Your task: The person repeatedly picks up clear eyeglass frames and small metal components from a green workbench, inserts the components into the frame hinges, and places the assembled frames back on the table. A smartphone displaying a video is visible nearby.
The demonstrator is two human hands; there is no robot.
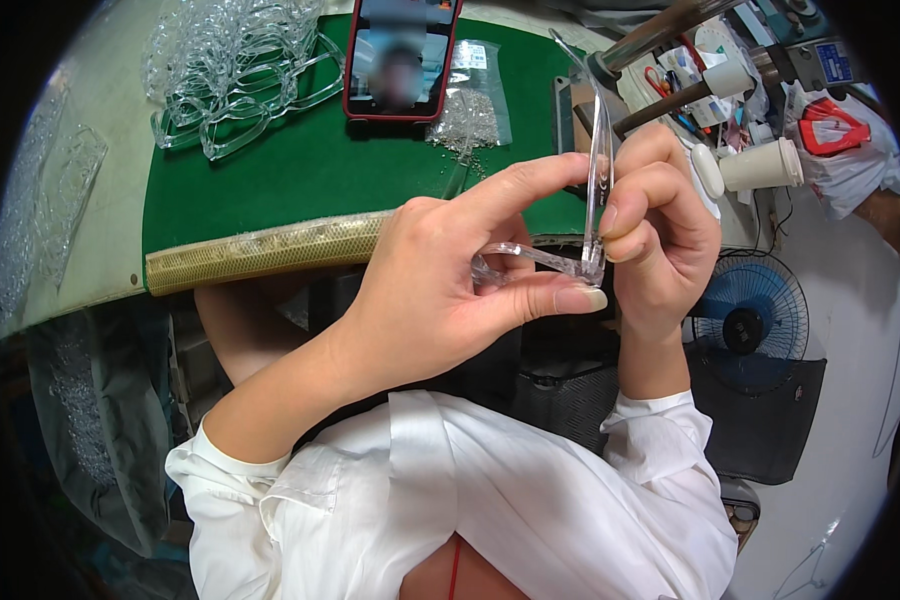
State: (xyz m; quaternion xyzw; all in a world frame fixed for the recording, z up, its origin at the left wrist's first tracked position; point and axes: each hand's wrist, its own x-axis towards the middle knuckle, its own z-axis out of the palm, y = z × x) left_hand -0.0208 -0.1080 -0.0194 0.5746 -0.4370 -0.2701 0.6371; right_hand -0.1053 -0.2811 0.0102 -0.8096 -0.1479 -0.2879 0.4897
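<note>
My left hand (425, 275) is closed round a clear plastic eyeglass frame (532, 254), thumb below and index finger stretched against the upright temple arm (598, 150). That arm stands up from the frame's hinge corner. Beside the hinge, my right hand (670, 225) has its fingers curled and their tips pinched together against the arm's lower end. Whatever sits between those tips is too small or hidden to make out. Past my hands, a clear bag (467, 122) of tiny metal parts, seemingly screws, lies on the green mat (250, 190), with several loose ones spilled beside it.
A heap of clear eyeglass frames (240, 75) covers the mat's far left. A phone (398, 60) in a red case stands at the back. Metal machine rods (660, 35) reach in at far right, near a white cup (760, 166). A gold-coloured strip (270, 250) edges the table; a fan (745, 320) stands lower right.
</note>
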